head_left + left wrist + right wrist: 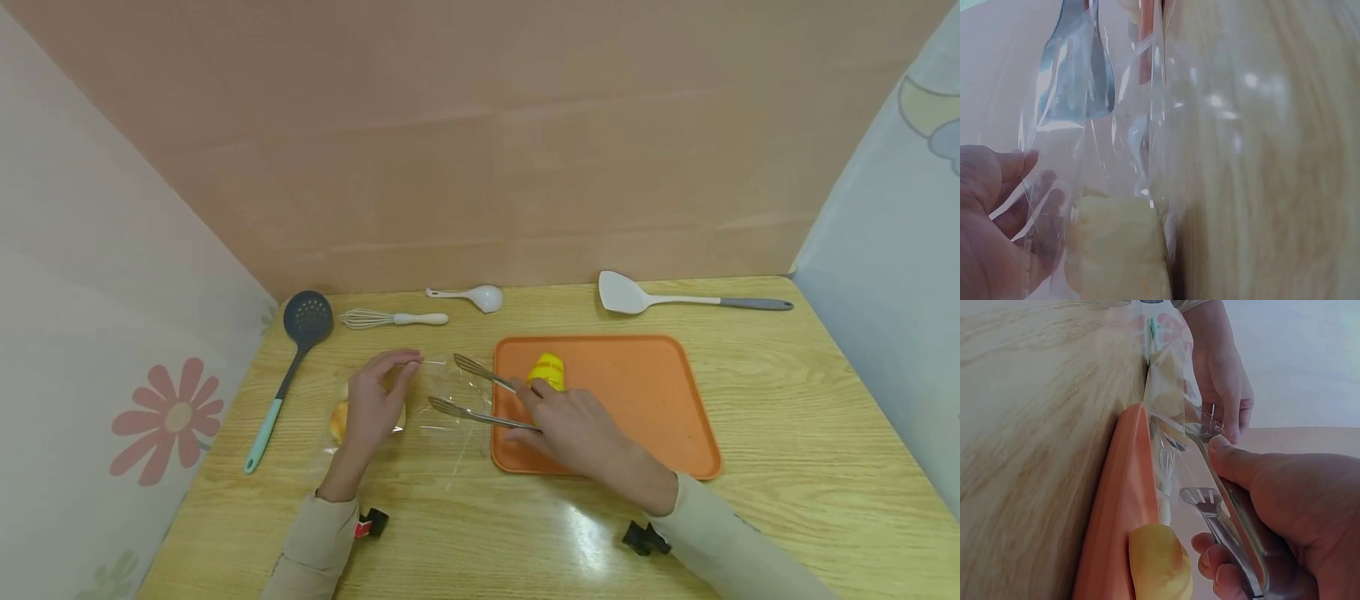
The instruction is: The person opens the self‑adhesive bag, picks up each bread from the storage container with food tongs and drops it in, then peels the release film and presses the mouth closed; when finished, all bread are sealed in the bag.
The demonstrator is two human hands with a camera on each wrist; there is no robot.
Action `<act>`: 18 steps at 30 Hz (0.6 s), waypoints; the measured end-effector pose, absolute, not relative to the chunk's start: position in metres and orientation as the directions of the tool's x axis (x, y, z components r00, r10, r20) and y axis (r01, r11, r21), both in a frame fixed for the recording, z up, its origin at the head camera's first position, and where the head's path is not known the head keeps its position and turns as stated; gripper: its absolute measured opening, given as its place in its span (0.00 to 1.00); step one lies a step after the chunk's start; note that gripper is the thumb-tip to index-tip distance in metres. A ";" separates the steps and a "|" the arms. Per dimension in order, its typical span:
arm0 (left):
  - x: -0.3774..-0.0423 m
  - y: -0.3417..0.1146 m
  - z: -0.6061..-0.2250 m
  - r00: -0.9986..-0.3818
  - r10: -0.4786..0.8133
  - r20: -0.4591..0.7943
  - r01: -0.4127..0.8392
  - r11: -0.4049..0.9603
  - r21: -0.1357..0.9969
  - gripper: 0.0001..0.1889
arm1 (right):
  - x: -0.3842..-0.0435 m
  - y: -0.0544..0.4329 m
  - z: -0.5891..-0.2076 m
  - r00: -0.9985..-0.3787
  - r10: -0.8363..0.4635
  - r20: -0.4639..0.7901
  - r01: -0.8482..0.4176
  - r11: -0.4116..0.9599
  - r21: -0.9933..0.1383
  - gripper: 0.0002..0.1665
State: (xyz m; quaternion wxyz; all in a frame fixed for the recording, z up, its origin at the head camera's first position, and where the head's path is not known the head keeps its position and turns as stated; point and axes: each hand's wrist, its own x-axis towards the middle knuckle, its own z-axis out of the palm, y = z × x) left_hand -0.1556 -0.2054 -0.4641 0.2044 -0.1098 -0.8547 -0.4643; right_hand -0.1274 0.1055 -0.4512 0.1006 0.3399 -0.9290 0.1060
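A clear plastic bag with a pale yellow bread inside lies left of the orange tray. My left hand pinches the bag's upper edge between thumb and fingers, partly covering the bread. Metal tongs are held in my right hand above the tray's left side. Their slotted tips stand apart and point left over the bag; whether they are inside it I cannot tell. Beside the right hand, a yellow bread-like piece with darker stripes sits on the tray.
A dark skimmer with a mint handle lies at the left. Along the back are a whisk, a white spoon and a white spatula with a grey handle. Walls stand behind and on both sides of the wooden table.
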 end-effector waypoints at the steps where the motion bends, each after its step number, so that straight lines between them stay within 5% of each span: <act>1: -0.156 -0.206 -0.464 -0.894 -0.002 0.448 0.375 0.545 0.750 0.05 | -0.127 0.107 -0.451 -0.751 -0.611 0.252 -0.651 0.747 -0.130 0.46; 18: -0.155 -0.205 -0.465 -0.911 0.023 0.411 0.361 0.528 0.769 0.06 | -0.119 0.137 -0.445 -0.789 -0.587 0.179 -0.614 0.753 -0.236 0.45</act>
